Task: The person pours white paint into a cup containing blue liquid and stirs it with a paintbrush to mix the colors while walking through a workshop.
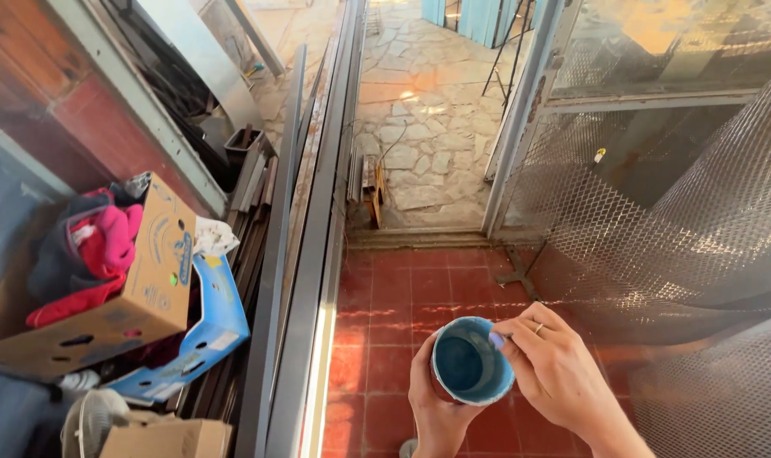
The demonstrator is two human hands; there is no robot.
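Note:
My left hand point(432, 405) grips a small round can of blue paint point(470, 362) from below and the side, holding it upright over the red tiled floor. My right hand point(555, 373) rests its fingertips on the can's right rim, pinching something small and pale at the edge; I cannot tell what it is. A ring sits on one finger of the right hand. The can's inside is coated in blue, and paint pools at the bottom.
Long grey metal profiles point(305, 254) lie along the left. A cardboard box point(139, 297) with pink and red cloth sits on a blue box point(207, 335). A metal mesh panel point(682, 229) stands at right. Stone paving point(419, 110) lies beyond the doorway.

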